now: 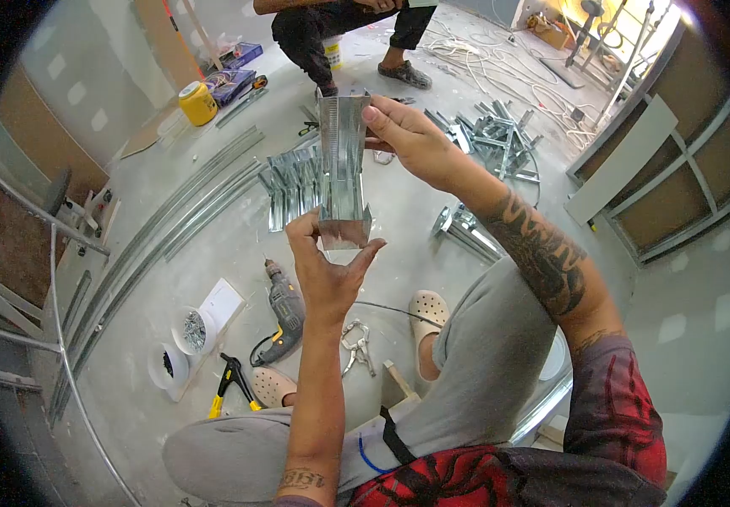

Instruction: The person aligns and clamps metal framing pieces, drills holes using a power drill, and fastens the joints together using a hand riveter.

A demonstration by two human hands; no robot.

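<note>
Metal channel piece [344, 169] held upright over a grey floor [204, 258], room with patched wall panels [86, 76].
Floor strewn: long metal tracks [213, 198] at left, drill [285, 306], locking clamp [356, 345], two white tubs [194, 331]. Piece: shiny, silvery, folded sides, ribbed face. Hands apart, both clamped on it: right hand [407, 139] pinching upper edge, left hand [327, 266] gripping lower end between thumb and fingers.
</note>
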